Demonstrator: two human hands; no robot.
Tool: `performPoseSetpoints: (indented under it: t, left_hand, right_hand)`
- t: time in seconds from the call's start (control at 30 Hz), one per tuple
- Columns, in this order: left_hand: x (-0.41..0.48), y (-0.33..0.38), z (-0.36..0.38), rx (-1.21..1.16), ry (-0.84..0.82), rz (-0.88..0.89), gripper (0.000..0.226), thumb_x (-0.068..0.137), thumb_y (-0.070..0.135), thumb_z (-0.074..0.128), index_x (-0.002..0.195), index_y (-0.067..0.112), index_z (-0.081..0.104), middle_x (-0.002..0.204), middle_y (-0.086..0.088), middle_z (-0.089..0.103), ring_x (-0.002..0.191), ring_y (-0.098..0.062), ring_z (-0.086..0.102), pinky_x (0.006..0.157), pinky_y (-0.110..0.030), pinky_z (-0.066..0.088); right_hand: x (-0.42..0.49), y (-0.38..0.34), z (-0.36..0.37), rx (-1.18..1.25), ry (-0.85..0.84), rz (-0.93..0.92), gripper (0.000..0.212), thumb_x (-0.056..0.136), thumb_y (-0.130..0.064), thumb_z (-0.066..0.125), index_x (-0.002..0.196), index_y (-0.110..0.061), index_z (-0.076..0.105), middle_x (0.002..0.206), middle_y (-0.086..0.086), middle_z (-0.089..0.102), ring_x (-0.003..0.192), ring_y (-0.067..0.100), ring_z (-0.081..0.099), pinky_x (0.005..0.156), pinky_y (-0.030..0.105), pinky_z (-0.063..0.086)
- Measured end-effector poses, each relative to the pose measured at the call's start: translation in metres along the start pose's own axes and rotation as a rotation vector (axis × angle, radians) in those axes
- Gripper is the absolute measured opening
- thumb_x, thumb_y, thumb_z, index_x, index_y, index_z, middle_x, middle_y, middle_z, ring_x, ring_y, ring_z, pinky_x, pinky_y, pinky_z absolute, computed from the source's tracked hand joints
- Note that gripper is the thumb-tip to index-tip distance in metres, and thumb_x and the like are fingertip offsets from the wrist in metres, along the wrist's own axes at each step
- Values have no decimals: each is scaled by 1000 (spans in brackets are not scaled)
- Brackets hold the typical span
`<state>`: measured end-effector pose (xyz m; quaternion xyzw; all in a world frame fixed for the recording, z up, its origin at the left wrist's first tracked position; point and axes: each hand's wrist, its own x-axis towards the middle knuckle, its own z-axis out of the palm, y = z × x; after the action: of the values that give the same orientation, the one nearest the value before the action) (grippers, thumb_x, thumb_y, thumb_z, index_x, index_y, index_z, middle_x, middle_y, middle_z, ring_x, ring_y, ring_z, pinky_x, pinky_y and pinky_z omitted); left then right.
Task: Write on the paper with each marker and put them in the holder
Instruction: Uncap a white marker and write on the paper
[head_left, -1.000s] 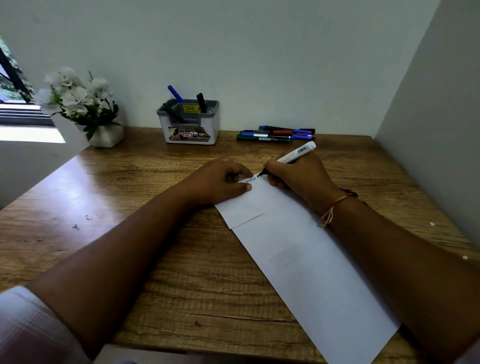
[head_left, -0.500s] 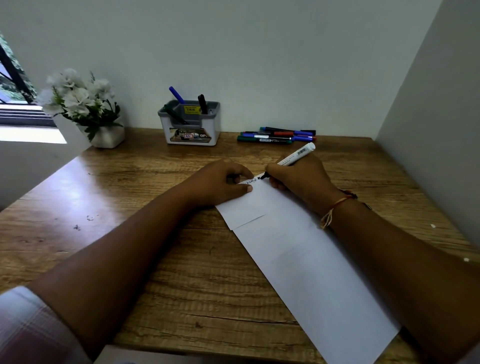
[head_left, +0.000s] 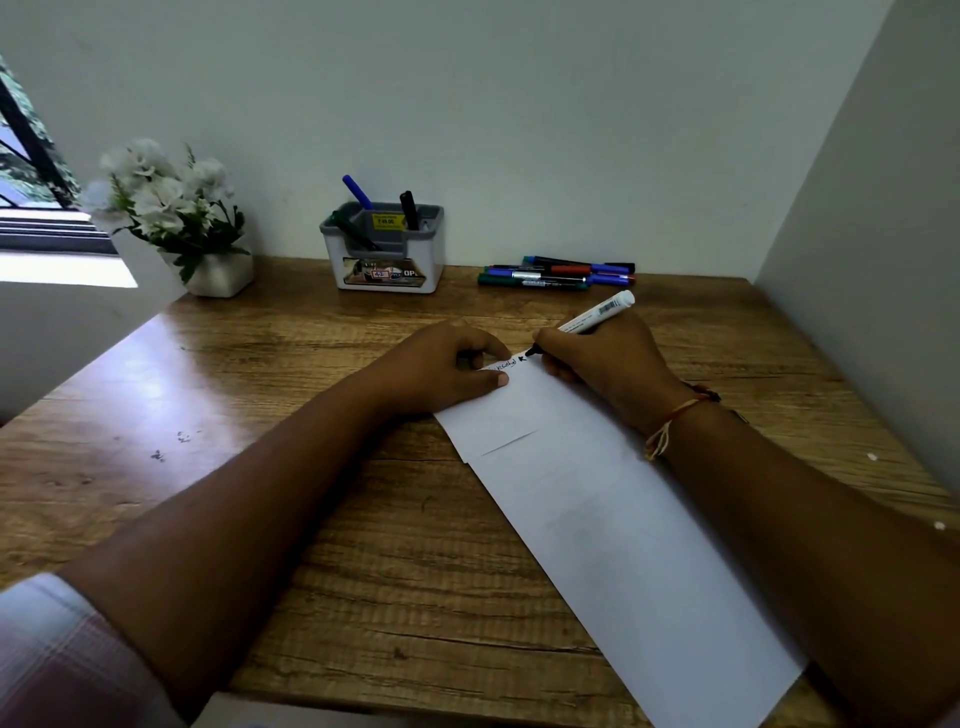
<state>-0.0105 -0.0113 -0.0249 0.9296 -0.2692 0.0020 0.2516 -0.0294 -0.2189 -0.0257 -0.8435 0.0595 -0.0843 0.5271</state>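
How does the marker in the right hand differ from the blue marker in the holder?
The held marker is white, barcoded; the blue marker is blue. The held marker slants, tip on the paper, gripped by the right hand; the blue marker leans in the holder, untouched. Both are slim.

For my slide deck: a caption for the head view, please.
Right hand writes on the paper with a white marker while the left hand holds it down.

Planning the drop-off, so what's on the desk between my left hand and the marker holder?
Nothing: the head view shows only bare wooden desk between the left hand and the holder.
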Motion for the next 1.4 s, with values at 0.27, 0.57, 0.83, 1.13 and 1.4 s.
performPoseSetpoints:
  t: [0.27,0.57,0.83,1.13,1.4]
  left_hand:
    - [0,-1,0,-7,2,-7,36,88,42,66,123,34,63,103,9,63,94,-5,56,79,-24,46]
    - [0,1,-1,-16,-4,-12,34,89,39,66,122,34,63,101,9,63,92,-5,55,78,-24,46]
    - [0,0,-1,-32,-6,-16,35,89,39,66,123,33,63,101,10,63,90,-2,55,72,-19,43]
    - [-1,1,-1,-19,-5,-5,35,89,38,66,123,32,64,102,7,62,93,-7,55,77,-24,45]
    - [0,1,-1,-20,-6,-13,34,89,40,66,122,34,64,102,8,63,92,-5,55,80,-26,47]
  right_hand:
    - [-3,-3,-2,-32,-6,-31,20,80,-28,72,71,-9,72,60,-1,69,52,6,63,54,22,49]
    - [3,1,-1,-44,6,-23,27,81,-32,75,94,-9,75,86,6,74,71,13,68,61,22,51]
    - [5,1,-1,6,25,8,24,81,-30,78,90,-8,74,79,7,75,68,16,70,67,30,60]
    - [6,4,-1,-41,27,4,33,81,-33,77,102,-9,73,95,9,75,85,20,72,71,28,58]
    - [6,4,-1,-33,57,-7,31,80,-35,80,96,-9,75,93,10,76,81,21,73,73,32,61]
